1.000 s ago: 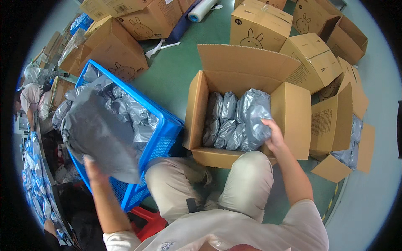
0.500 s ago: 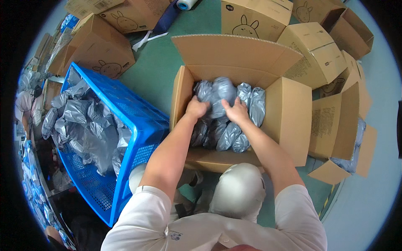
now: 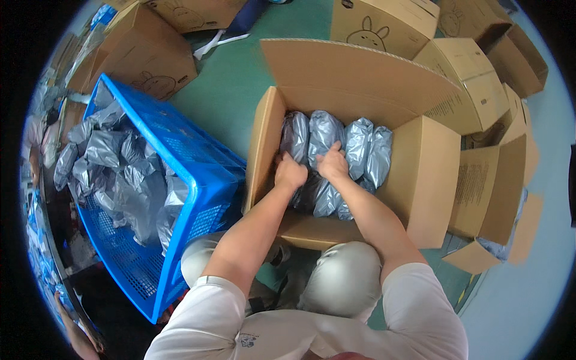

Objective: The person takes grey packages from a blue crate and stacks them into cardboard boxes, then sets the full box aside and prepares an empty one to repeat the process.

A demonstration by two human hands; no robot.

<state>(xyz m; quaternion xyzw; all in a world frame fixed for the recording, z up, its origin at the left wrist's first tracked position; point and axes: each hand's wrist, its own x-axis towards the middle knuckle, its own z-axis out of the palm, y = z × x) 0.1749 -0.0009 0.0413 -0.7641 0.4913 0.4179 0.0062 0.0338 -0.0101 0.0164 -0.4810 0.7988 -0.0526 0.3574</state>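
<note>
Inside the open cardboard box [image 3: 440,180] before me, grey plastic packages lie side by side in a row, with more of them beneath at the near side. My left hand [image 3: 291,173] is closed at the near end of the leftmost package [image 3: 294,133], its fingertips partly hidden. Next to it, my right hand [image 3: 333,163] has its fingers curled on the near end of the second grey plastic package [image 3: 326,128]. Two further packages [image 3: 359,144] rest to the right of that hand, untouched.
A tilted blue plastic crate [image 3: 180,153] with many grey packages [image 3: 129,174] stands at my left, against the box. Cardboard cartons [image 3: 384,27] crowd the far side and right. Another open carton [image 3: 489,192] at right holds grey plastic. White strips [image 3: 219,42] lie on the green floor.
The grey package that was between my hands on top now lies in the row's left part. Both hands have moved slightly lower, toward the packages' near ends. The view has shifted a little.
</note>
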